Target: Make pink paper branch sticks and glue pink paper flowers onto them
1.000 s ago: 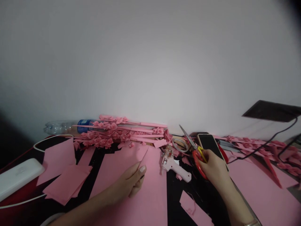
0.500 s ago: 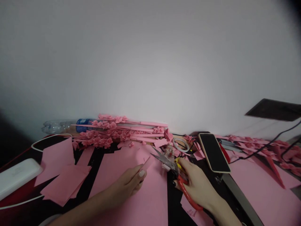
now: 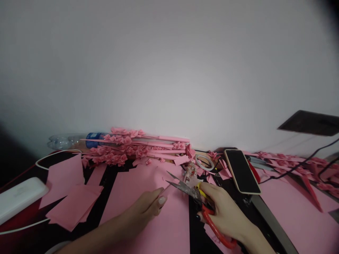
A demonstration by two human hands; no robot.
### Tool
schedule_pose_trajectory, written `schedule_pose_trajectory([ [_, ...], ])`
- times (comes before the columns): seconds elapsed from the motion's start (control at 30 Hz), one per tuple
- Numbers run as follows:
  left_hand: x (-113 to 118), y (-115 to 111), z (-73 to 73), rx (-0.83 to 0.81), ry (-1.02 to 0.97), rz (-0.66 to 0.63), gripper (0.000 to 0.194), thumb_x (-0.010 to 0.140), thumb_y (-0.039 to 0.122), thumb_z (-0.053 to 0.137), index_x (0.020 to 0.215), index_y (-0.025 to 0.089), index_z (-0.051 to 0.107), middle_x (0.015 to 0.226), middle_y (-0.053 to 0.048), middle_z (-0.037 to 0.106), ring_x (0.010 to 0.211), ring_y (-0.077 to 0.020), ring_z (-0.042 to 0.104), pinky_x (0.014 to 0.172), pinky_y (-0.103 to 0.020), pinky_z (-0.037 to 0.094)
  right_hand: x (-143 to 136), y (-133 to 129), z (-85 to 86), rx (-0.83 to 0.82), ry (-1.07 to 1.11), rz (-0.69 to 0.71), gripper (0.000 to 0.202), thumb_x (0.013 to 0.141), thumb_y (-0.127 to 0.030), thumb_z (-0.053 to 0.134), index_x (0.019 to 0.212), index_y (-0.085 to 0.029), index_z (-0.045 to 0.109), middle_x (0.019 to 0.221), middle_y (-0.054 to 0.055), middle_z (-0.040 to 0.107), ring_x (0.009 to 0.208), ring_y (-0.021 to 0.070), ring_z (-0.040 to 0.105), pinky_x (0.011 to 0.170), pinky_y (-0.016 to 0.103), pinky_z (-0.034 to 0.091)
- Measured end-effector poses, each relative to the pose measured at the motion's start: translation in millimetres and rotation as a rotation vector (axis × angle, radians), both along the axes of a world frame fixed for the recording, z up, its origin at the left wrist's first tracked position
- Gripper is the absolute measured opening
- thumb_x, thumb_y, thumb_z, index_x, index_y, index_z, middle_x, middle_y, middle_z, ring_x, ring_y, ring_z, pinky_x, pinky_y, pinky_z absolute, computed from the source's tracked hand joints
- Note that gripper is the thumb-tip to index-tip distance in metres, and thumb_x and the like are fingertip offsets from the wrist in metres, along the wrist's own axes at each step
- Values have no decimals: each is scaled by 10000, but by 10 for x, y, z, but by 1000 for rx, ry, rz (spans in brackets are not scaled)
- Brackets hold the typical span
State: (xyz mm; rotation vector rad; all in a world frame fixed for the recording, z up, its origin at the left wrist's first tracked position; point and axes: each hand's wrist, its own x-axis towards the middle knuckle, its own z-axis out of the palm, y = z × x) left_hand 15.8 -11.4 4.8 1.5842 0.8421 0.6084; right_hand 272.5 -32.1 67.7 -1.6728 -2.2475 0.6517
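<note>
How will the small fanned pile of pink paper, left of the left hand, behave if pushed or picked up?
The fanned pile will probably slide apart when pushed: its edges are out of line and no binding shows. Each piece looks thin and flat, so it is likely light and would bend easily.

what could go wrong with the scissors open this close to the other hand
The open scissors in the right hand point toward the left hand, so a slip might nick it. The narrow pink paper pinched there could bend or be cut unevenly. The glue gun, partly hidden behind the scissors and right hand, might get knocked.
</note>
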Motion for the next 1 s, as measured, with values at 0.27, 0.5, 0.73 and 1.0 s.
schedule_pose_trajectory([
  [0.27, -11, -14, 144, 132, 186, -22, 419, 947, 537, 281, 787, 213, 491, 737, 0, 482, 700, -169, 411, 678, -277, 352, 12, -9, -7, 9, 8, 38, 390, 679, -299, 671, 680, -231, 286, 694, -47, 430, 597, 128, 285, 533, 258, 220],
  [0.5, -12, -17, 193, 135, 262, -60, 407, 956, 520, 221, 744, 219, 392, 703, 22, 431, 647, -151, 386, 627, -273, 339, -16, -8, 34, -42, 16, 25, 377, 610, -186, 656, 649, -226, 284, 680, -53, 416, 600, 121, 288, 533, 251, 221],
  [0.73, -2, -4, 123, 89, 174, -73, 460, 939, 598, 218, 733, 219, 377, 674, 32, 398, 619, -137, 362, 598, -257, 351, -30, -27, 36, -87, 17, 36, 370, 643, -225, 661, 615, -222, 293, 648, -49, 415, 583, 115, 316, 526, 246, 233],
  [1.0, 2, 6, 42, -63, -4, -87, 454, 934, 616, 271, 726, 219, 340, 657, 43, 332, 585, -123, 280, 539, -245, 289, -22, -25, 3, -50, 48, 63, 413, 701, -288, 678, 603, -221, 282, 598, -69, 356, 550, 101, 273, 502, 238, 209],
])
